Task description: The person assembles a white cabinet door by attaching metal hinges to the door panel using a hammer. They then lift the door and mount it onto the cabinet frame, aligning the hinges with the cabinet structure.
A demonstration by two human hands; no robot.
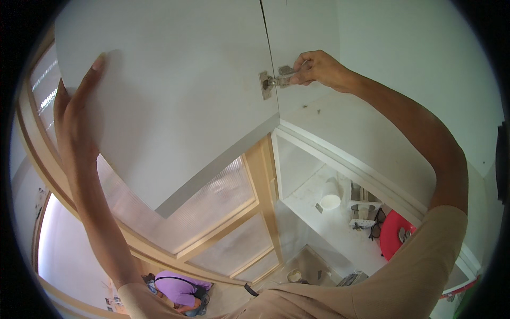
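A large white cabinet door (175,106) hangs open on the left. My left hand (79,119) grips its outer edge, thumb on the face and fingers wrapped behind. At the other edge a metal hinge (267,85) joins the door to the cabinet's inner side panel (305,32). My right hand (323,70) is closed at the hinge's arm on that panel, fingertips pinched on the metal. Whether a small tool is also between the fingers I cannot tell. Two small dark bits (305,107) lie on the cabinet's bottom board (350,130).
Below, a white shelf (303,194) holds a white cup (330,196), dark glasses (377,226) and a red round object (392,234). A wooden frame with ribbed translucent panels (212,196) stands behind the door. A person in purple (178,288) crouches at lower left. A small container (294,275) sits low down.
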